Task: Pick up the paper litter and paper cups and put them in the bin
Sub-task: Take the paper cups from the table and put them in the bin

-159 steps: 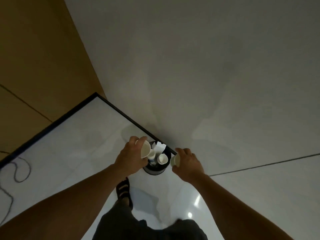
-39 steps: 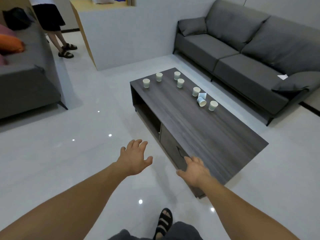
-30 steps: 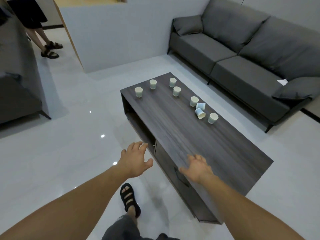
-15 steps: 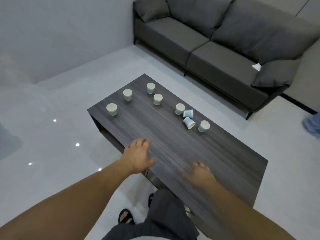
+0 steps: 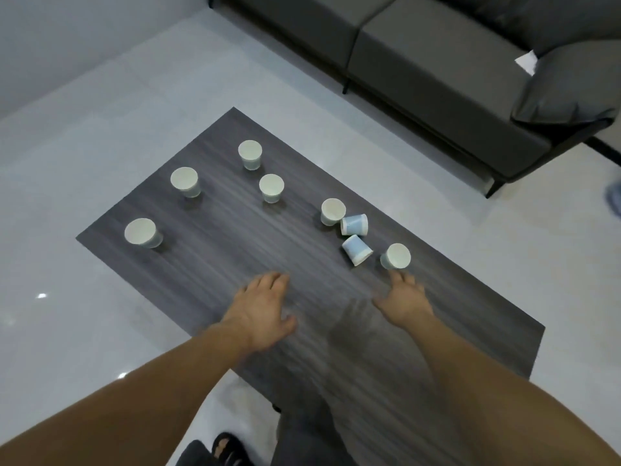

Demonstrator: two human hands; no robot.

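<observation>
Several paper cups stand on a dark wooden coffee table [image 5: 235, 257]. Upright cups sit at the left [image 5: 141, 233], the back left [image 5: 184, 181] and the back [image 5: 250, 154]. Two more stand mid-table [image 5: 271, 187] [image 5: 332, 211]. Two bluish cups lie tipped over [image 5: 354, 224] [image 5: 357, 249]. One upright cup [image 5: 396, 256] stands just beyond my right hand [image 5: 405, 299], whose fingertips nearly touch it. My left hand [image 5: 260, 311] hovers open above the table's middle. Both hands are empty. A white paper scrap [image 5: 526, 61] lies on the sofa. The bin is out of view.
A dark grey sofa [image 5: 420, 58] with a cushion [image 5: 568, 85] runs along the far right, leaving a strip of white floor between it and the table. My sandalled foot [image 5: 228, 449] stands at the table's near edge. A blue object [image 5: 615, 200] shows at the right edge.
I have walked from the bin, where I dropped two cups, to the table. Both empty hands have reached forward over the tabletop; the right hand has come close to the nearest cup.
</observation>
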